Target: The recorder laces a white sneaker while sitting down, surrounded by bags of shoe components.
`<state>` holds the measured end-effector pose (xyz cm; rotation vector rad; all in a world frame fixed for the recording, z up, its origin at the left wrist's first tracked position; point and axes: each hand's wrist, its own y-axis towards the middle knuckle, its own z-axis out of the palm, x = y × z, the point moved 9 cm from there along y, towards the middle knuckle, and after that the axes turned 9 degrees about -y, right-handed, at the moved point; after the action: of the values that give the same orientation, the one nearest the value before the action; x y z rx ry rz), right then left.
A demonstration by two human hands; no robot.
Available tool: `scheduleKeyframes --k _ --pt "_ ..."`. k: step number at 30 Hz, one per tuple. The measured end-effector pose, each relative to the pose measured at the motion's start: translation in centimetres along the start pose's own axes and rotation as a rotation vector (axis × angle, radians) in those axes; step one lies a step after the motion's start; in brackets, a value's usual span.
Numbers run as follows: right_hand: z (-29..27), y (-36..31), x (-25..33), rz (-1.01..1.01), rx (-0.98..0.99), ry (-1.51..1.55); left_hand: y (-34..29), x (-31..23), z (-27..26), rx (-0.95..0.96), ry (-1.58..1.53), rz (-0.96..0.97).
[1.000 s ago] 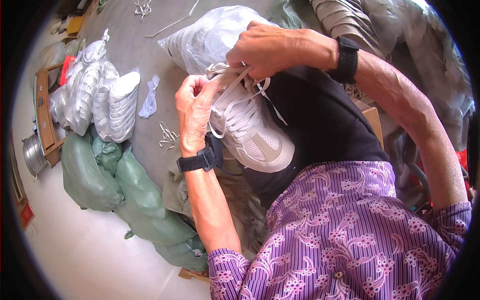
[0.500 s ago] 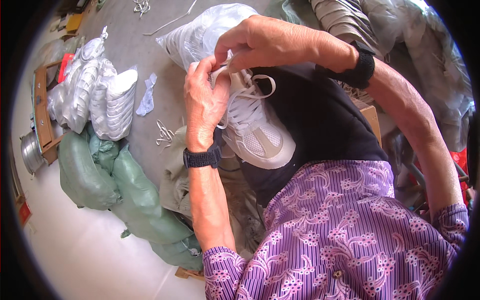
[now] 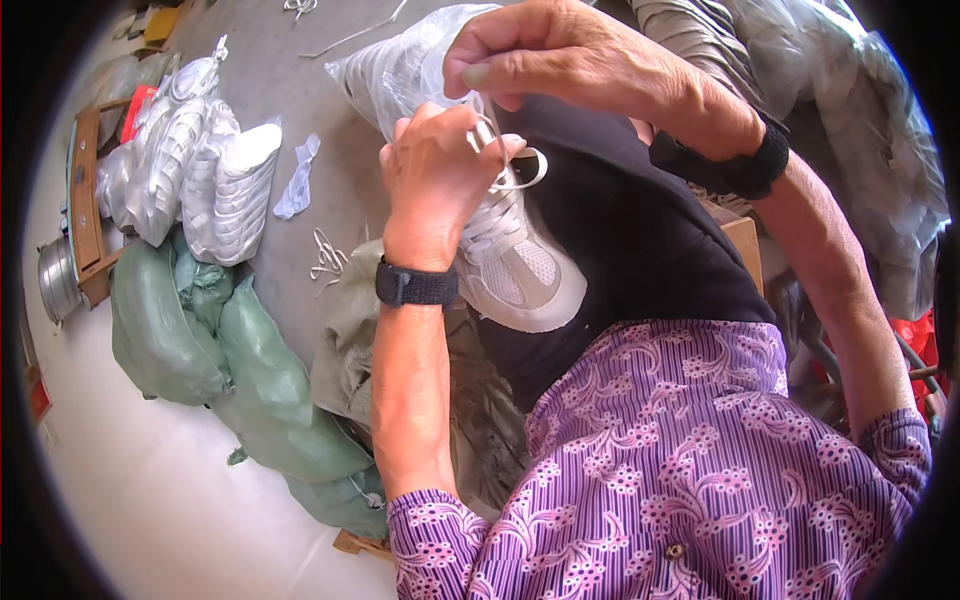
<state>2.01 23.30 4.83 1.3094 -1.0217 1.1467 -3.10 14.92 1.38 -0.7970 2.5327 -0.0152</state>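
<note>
A white and beige sneaker [image 3: 530,285] lies on my lap with its toe toward me. Its upper end is mostly hidden behind my left hand [image 3: 440,175], whose fingers curl around it near the top eyelets. Close to my left thumb, a white shoelace [image 3: 541,168] stands out from the shoe in a loop. My right hand [image 3: 560,60] is raised just beyond the left one. Its thumb and finger pinch a stretch of lace that runs up from the shoe.
A clear plastic bag of pale shoe parts [image 3: 385,75] sits beyond my hands. Bagged white pieces [image 3: 225,190] and green sacks [image 3: 275,370] lie to the left, beside a wooden frame [image 3: 85,200]. Loose laces [image 3: 328,258] are on the floor. More bagged material [image 3: 830,130] is piled at right.
My right hand has lifted up and away from the shoe with the lace. My left hand has turned, its back now facing up, and moved slightly right over the shoe's upper end.
</note>
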Motion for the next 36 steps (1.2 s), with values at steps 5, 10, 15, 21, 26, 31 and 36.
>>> scheduleKeyframes --k 5,10,15,21,26,31,36 --pt "-1.8 -1.7 0.5 0.089 -0.098 -0.191 -0.6 0.4 0.0 -0.162 -0.097 0.137" --pt "-4.3 -4.6 1.4 0.181 -0.165 -0.667 -0.7 1.0 -0.8 -0.191 -0.411 0.155" --pt "-6.0 -7.0 -1.1 0.153 -0.249 -1.029 -1.7 3.4 -1.2 -0.233 -0.892 -0.083" --pt "-8.4 -10.0 -2.7 0.226 -0.441 -0.921 -5.5 7.4 -2.9 -0.436 -1.451 -0.176" --pt "-9.0 -10.9 -4.2 0.156 -0.583 -0.483 -8.0 10.1 -0.9 -0.410 -1.713 -0.267" --pt "-6.9 -9.4 -6.9 0.204 -0.585 0.635 -8.5 11.2 -0.1 -0.381 -1.903 -0.295" --pt "-5.0 -6.0 -5.5 0.035 -0.472 1.046 -9.2 11.4 -0.6 -0.373 -2.052 -0.233"
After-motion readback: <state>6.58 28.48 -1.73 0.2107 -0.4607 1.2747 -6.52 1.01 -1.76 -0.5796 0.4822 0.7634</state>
